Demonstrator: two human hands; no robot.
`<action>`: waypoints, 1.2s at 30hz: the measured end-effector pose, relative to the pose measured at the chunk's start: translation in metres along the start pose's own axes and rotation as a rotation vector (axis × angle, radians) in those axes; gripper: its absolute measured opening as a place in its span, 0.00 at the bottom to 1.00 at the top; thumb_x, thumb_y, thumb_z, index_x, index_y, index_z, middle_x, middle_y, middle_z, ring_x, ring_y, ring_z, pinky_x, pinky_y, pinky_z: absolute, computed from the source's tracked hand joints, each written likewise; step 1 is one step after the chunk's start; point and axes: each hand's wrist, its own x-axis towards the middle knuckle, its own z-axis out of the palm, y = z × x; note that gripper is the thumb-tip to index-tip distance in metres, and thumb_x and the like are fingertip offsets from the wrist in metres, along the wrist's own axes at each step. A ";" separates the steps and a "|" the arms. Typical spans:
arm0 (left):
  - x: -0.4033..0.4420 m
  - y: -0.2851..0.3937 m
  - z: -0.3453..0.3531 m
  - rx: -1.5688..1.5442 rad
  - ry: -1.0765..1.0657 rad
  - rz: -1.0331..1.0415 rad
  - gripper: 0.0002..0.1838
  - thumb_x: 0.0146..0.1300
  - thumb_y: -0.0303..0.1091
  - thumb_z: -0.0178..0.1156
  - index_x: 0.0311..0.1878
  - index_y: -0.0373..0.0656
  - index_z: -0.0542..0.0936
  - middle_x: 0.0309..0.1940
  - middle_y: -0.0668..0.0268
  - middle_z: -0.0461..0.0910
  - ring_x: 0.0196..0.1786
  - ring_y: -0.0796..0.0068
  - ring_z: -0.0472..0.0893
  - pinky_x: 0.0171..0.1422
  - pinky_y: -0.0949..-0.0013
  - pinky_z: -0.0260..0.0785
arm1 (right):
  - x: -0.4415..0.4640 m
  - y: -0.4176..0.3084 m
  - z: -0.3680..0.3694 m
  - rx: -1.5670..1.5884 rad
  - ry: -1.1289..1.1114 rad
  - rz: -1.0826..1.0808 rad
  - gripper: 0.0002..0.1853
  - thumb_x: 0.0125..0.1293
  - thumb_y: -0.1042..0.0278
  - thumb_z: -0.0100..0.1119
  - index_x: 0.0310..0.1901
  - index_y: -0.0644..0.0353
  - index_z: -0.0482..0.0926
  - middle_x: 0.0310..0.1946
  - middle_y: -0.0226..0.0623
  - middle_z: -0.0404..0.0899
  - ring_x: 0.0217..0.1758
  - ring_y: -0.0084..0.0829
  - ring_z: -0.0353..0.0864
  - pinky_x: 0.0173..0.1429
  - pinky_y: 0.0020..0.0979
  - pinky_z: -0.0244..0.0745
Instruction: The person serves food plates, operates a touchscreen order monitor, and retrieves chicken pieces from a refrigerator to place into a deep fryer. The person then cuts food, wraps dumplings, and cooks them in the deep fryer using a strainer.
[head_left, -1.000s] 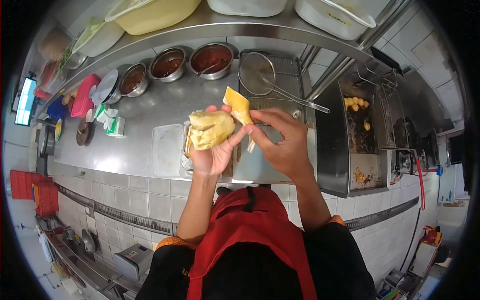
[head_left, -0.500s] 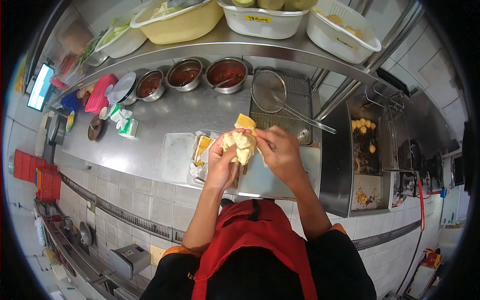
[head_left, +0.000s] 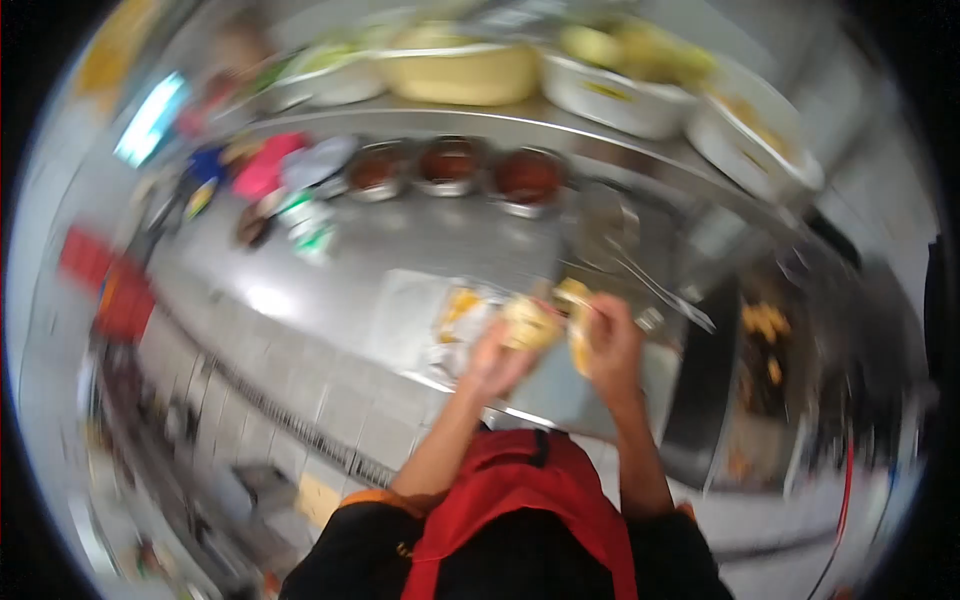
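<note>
My left hand (head_left: 497, 362) is closed around a pale yellow, soft-looking lump (head_left: 528, 324) above the counter; its kind cannot be made out through the blur. To the right of it, my right hand (head_left: 614, 345) pinches a yellowish strip (head_left: 581, 338), and a gap shows between the two pieces. Beneath my hands lies a pale cutting board (head_left: 550, 395). Just left of my left hand sits a tray lined with white paper (head_left: 445, 355), with orange-yellow pieces (head_left: 462, 303) in it.
Three metal bowls of red sauce (head_left: 527, 178) stand along the back. A strainer (head_left: 605, 235) rests on a rack at the right, its handle pointing toward the fryer (head_left: 755, 370). Overhead, a metal shelf (head_left: 400, 112) carries tubs. A tissue pack (head_left: 310, 225) is at the left.
My hands have moved apart; the yellowish strip in my right hand is now separate from the lump in my left. The view has shifted and turned, blurring everything.
</note>
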 end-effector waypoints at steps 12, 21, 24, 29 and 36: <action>-0.136 -0.041 0.005 0.315 0.470 0.752 0.13 0.58 0.24 0.51 0.47 0.39 0.73 0.41 0.68 0.77 0.44 0.78 0.77 0.47 0.72 0.72 | -0.035 0.038 0.102 0.307 -1.084 -0.072 0.17 0.55 0.83 0.57 0.48 0.65 0.68 0.41 0.34 0.71 0.41 0.24 0.71 0.46 0.24 0.69; -0.284 -0.107 0.060 0.125 0.661 1.202 0.18 0.64 0.33 0.48 0.57 0.41 0.68 0.54 0.64 0.72 0.55 0.73 0.73 0.57 0.66 0.67 | -0.118 -0.066 0.113 0.627 -1.510 0.143 0.16 0.64 0.72 0.52 0.52 0.61 0.64 0.33 0.30 0.66 0.31 0.21 0.70 0.31 0.20 0.68; -0.312 -0.128 0.061 0.153 0.626 1.154 0.19 0.65 0.36 0.47 0.58 0.42 0.68 0.55 0.64 0.72 0.57 0.72 0.72 0.58 0.66 0.66 | -0.115 -0.053 0.101 0.638 -1.353 0.089 0.17 0.65 0.70 0.52 0.54 0.60 0.64 0.32 0.30 0.66 0.31 0.20 0.70 0.30 0.20 0.67; -0.324 -0.140 0.072 0.120 0.596 1.100 0.19 0.66 0.38 0.46 0.58 0.42 0.67 0.56 0.64 0.70 0.59 0.72 0.70 0.61 0.65 0.64 | -0.074 0.054 0.038 0.571 -0.761 -0.070 0.14 0.57 0.73 0.60 0.43 0.70 0.72 0.39 0.49 0.77 0.37 0.37 0.76 0.42 0.35 0.74; -0.312 -0.153 0.042 0.102 0.423 0.932 0.23 0.62 0.39 0.52 0.59 0.40 0.65 0.57 0.62 0.69 0.61 0.66 0.68 0.65 0.62 0.58 | -0.081 0.282 -0.087 -0.386 -0.657 -0.650 0.18 0.64 0.69 0.52 0.54 0.67 0.68 0.52 0.43 0.70 0.45 0.41 0.76 0.49 0.35 0.72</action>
